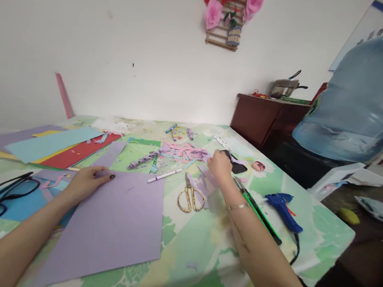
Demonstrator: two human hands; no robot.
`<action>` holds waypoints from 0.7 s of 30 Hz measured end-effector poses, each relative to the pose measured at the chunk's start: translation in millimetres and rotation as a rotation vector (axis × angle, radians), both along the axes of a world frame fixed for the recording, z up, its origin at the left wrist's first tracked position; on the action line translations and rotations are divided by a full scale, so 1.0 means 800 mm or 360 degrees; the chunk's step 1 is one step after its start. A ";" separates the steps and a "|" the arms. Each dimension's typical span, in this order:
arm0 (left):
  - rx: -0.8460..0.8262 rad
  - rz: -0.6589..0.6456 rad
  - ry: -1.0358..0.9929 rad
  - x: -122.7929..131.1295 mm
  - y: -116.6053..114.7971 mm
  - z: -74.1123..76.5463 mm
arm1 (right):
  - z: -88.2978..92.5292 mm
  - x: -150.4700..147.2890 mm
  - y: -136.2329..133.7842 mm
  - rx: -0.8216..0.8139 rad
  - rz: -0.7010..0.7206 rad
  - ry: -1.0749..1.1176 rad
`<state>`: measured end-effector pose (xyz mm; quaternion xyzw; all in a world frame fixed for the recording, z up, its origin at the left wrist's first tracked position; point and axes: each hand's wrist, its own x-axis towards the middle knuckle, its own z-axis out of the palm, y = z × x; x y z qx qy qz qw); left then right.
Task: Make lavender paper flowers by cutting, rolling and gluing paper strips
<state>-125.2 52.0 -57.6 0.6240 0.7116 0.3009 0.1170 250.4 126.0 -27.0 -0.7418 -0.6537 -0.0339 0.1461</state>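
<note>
A large purple sheet [117, 227] lies on the table at centre left. My left hand [91, 181] rests at its upper left edge, thumb and fingers holding the paper. My right hand [220, 164] is farther right, its fingers curled down beside a black object [238, 166] and purple paper scraps [206, 181]; what they hold, if anything, is hidden. Gold-handled scissors [190, 198] lie between the hands, right of the sheet. A white and purple pen [164, 176] lies across the sheet's top edge.
Right of my forearm are a green cutter [259, 212] and a blue glue gun [285, 210] with its cord. Coloured sheets [57, 145] and glasses [1, 196] lie left; paper scraps [183, 152] lie behind. A water bottle [360, 97] stands right.
</note>
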 end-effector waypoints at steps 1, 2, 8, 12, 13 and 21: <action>0.0010 -0.0020 0.0076 0.002 -0.001 0.001 | -0.001 0.008 0.015 0.0053 -0.0092 0.0007; 0.0015 -0.0038 0.0157 0.004 -0.002 0.002 | -0.003 0.014 0.029 0.0089 -0.0176 0.0019; 0.0110 -0.0085 0.0269 0.010 0.002 -0.005 | -0.017 0.053 0.083 0.0167 -0.0519 0.0159; 0.0367 -0.0030 0.0297 0.009 0.009 -0.017 | -0.012 0.068 0.089 0.0271 -0.0376 0.0254; 0.0503 -0.0007 0.0344 0.012 0.010 -0.019 | -0.006 0.065 0.088 0.0322 -0.0263 0.0272; 0.0243 -0.0404 -0.1044 0.101 -0.025 0.031 | 0.032 -0.046 0.010 0.0826 0.1095 0.0486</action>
